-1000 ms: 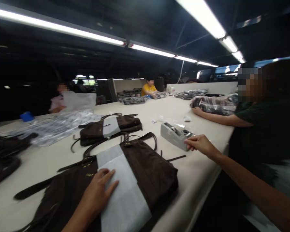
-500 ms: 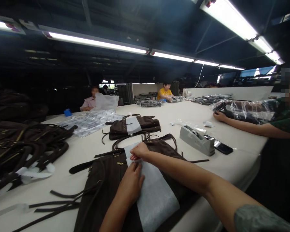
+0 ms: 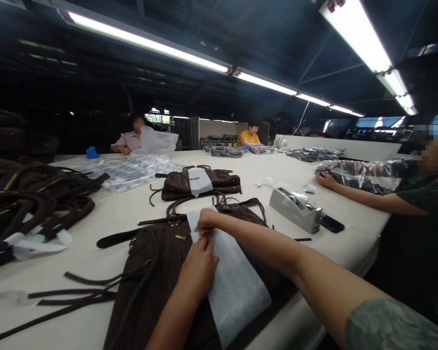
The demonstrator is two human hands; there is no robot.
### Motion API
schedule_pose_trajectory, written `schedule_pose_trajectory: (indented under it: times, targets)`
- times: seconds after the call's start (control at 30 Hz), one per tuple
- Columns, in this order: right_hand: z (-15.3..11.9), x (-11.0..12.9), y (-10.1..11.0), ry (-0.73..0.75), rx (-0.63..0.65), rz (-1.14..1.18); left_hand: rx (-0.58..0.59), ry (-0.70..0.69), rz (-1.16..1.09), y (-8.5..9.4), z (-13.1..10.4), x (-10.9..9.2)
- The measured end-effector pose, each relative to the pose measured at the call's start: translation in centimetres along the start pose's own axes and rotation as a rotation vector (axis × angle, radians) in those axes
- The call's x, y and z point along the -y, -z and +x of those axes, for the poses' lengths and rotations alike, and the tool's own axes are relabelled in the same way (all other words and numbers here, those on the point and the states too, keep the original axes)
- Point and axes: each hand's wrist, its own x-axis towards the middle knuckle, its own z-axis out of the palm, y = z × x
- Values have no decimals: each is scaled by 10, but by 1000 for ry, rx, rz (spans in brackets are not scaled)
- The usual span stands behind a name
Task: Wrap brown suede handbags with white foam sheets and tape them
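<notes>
A dark brown bag lies in front of me, its handles and straps spread over the table. A strip of pale grey-white paper runs across the bag. My left hand lies on the paper and the bag, its fingers stretched toward the far side. Just beyond, my right hand is closed over the paper, fingertips bent down against it by my left fingertips. Whatever those fingers pinch is hidden. Farther off lies a second brown bag with a similar paper band.
A grey tape dispenser and a black phone stand to the right. Brown bags are piled at left, near plastic sheets. At right, a co-worker's hand touches a plastic-wrapped bag. Two people sit across the table.
My right hand has shifted slightly toward me, its fingers now meeting my left fingertips on the paper. The left hand stays nearly in place. The whole view has turned a little.
</notes>
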Motion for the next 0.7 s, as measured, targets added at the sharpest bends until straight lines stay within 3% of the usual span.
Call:
schedule_pose_trajectory:
  times: [0.2, 0.3, 0.47, 0.57, 0.6, 0.63, 0.7]
  targets:
    - [-32, -17, 3, 1, -195, -258, -19, 46, 57, 6, -3, -6]
    - [-49, -32, 2, 9, -204, -273, -23, 72, 65, 9, -4, -8]
    - [-82, -56, 4, 64, -66, -208, -9, 76, 87, 14, -2, -6]
    - [-118, -74, 12, 130, 116, -150, 20, 52, 117, 13, 1, 1]
    - [-133, -82, 15, 165, 110, -143, 18, 46, 127, 12, 2, 5]
    - [-149, -91, 20, 205, 40, -144, 6, 37, 134, 11, 4, 8]
    - [-179, -114, 28, 311, -238, -181, -36, 11, 146, 7, 7, 13]
